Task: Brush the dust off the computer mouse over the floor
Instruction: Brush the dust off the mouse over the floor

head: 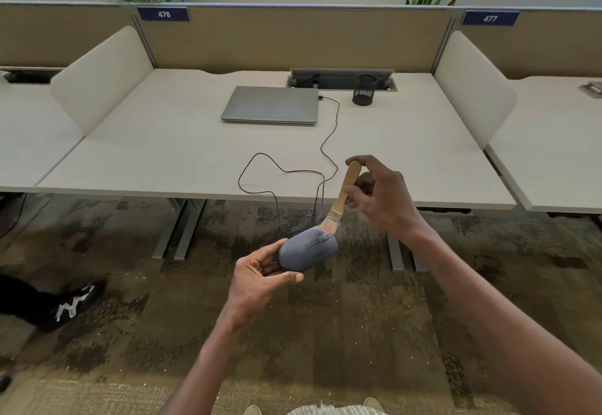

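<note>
A grey-blue computer mouse [308,249] is held out over the patterned carpet [342,333], in front of the desk edge. My left hand [260,279] grips its rear end, thumb along the lower side. My right hand [379,194] pinches the wooden handle of a small paintbrush [345,194]. The brush slants down to the left and its pale bristles touch the front top of the mouse near the scroll wheel. The mouse's black cable [283,172] loops over the desk and runs to the laptop.
A closed silver laptop [270,104] lies at the back of the white desk [163,154], beside a black mesh pen cup [365,89]. Desk legs [182,229] stand on the carpet. Another person's black shoe [70,305] is at the left. Side dividers flank the desk.
</note>
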`<state>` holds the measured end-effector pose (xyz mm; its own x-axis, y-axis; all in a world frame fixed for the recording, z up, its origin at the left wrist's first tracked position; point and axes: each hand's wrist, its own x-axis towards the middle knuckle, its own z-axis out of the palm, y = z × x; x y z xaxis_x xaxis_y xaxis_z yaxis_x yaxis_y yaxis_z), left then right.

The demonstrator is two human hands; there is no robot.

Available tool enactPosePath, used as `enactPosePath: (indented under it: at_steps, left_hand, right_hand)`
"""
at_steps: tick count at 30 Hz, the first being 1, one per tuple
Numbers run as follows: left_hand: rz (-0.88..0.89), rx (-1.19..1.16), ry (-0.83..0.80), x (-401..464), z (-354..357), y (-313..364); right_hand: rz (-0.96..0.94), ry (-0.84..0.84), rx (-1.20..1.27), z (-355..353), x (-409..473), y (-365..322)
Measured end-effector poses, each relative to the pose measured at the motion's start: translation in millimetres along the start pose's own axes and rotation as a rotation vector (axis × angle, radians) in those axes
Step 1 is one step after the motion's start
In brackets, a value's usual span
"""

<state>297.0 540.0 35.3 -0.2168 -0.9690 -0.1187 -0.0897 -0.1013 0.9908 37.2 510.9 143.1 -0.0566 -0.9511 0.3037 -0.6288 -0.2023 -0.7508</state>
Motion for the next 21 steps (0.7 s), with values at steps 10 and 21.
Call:
enactPosePath:
  at_steps: [10, 21]
  left_hand:
    - [-0.015, -0.004, -0.042, -0.8, -2.6, -4.8]
    - [-0.01, -0.027, -0.049, -3.0, -7.4, -2.4]
  right_hand:
    - [-0.012, -0.122, 0.041, 7.1, 4.7, -2.9]
    - [0.002, -0.176, 0.042, -7.6, 5.5, -0.2]
